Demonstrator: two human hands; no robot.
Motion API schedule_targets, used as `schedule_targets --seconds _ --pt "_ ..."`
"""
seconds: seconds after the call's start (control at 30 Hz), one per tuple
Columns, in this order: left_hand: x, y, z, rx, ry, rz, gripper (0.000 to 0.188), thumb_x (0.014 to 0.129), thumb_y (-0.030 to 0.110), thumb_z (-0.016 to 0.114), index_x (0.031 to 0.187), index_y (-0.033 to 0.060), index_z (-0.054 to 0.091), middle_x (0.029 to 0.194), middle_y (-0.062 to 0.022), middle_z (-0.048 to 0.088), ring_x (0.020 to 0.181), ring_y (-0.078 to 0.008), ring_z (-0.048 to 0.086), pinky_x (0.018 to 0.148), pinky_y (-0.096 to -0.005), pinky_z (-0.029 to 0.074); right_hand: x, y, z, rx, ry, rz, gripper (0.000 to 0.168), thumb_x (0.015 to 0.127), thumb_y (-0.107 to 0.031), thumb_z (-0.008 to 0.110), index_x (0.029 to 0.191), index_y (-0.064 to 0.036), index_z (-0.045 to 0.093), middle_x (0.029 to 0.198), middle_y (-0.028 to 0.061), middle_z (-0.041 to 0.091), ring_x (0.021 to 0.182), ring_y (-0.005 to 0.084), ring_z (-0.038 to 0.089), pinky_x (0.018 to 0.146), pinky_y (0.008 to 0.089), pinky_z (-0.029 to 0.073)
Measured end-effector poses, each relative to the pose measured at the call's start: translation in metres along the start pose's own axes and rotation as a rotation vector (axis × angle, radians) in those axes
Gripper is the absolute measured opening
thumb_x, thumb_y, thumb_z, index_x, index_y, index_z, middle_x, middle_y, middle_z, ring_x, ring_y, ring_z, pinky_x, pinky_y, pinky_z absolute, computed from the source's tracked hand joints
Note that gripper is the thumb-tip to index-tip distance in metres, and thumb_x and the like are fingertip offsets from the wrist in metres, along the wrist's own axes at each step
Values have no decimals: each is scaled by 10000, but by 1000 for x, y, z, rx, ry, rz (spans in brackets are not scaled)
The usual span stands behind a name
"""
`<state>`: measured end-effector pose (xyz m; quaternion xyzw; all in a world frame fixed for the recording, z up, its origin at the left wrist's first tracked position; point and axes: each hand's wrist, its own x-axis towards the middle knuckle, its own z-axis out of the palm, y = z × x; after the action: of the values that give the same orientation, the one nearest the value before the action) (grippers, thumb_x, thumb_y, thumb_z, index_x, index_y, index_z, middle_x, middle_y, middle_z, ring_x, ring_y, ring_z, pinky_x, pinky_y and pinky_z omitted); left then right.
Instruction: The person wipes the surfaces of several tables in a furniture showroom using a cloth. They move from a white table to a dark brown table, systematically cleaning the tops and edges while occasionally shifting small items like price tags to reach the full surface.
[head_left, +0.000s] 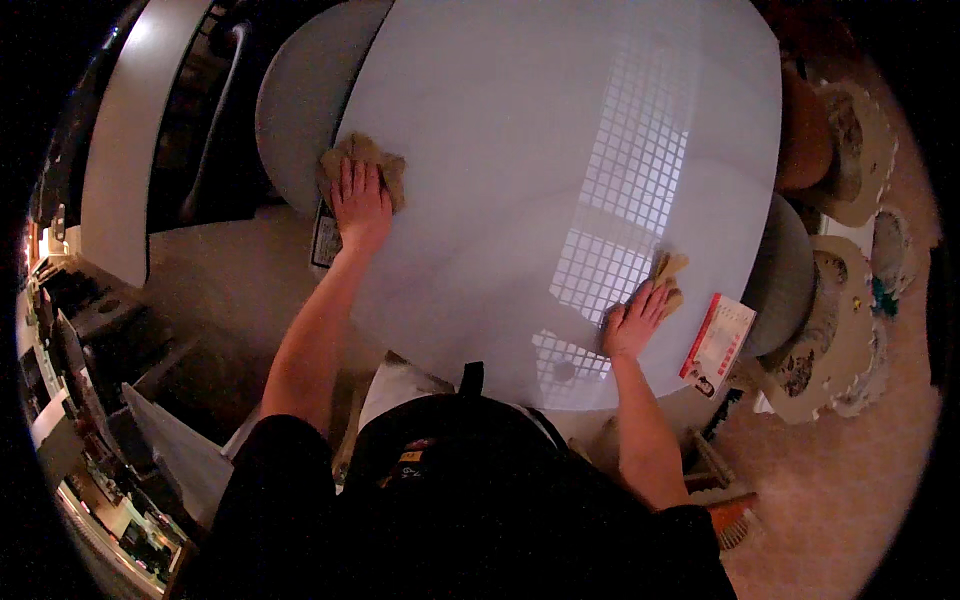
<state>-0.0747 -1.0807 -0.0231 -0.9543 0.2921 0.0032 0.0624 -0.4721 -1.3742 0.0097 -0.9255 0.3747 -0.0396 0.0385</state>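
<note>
A glossy white table (465, 187) spreads out before me and reflects a bright grid pattern. Near its left edge my left hand (361, 214) lies palm down with the fingers over a crumpled brownish-yellow cloth (394, 174), pressing it to the tabletop. Toward the right front, my right hand (637, 322) has its fingers on a second yellowish cloth (673, 264), part of which sticks out beyond the fingertips. The fingers hide the middle of both cloths. A white card with red print and a picture (718, 345) lies to the right of my right hand, on the table's edge.
Rounded grey chair seats stand at the left (307, 105) and right (784, 277) of the table. Beige mats with ragged edges (832, 360) lie on the tiled floor at right. A long pale panel (124, 150) and cluttered shelves (112, 487) are at left.
</note>
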Motion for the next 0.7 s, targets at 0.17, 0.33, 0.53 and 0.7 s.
schedule_targets --seconds 0.17,0.33,0.53,0.7 --pt "-75 -4 -21 -183 -31 115 508 820 217 568 1286 36 476 1379 -126 416 1398 -329 220 1101 -547 202 -2 -5 21 -126 75 117 706 864 -358 471 1451 -28 257 1518 219 190 1405 403 159 1118 560 129" --pt "-148 -6 -46 -287 -122 217 492 793 195 587 1248 31 502 1354 -136 433 1387 -328 244 1105 -544 197 41 -127 36 44 172 195 712 795 -316 593 1383 3 349 1467 237 288 1385 452 151 1112 609 41" --pt "-181 -37 -42 -409 -147 182 493 802 176 570 1255 5 484 1377 -169 412 1376 -346 267 1115 -519 195 1 -329 11 285 -215 -336 576 826 -254 588 1318 7 444 1500 188 255 1385 346 234 1129 541 136" --pt "-175 -63 -28 -458 90 48 496 813 160 553 1268 -17 468 1386 -197 399 1373 -375 265 1115 -510 199 -58 -379 14 370 -287 -728 588 823 -238 587 1349 -32 423 1501 129 283 1391 313 242 1130 508 175"
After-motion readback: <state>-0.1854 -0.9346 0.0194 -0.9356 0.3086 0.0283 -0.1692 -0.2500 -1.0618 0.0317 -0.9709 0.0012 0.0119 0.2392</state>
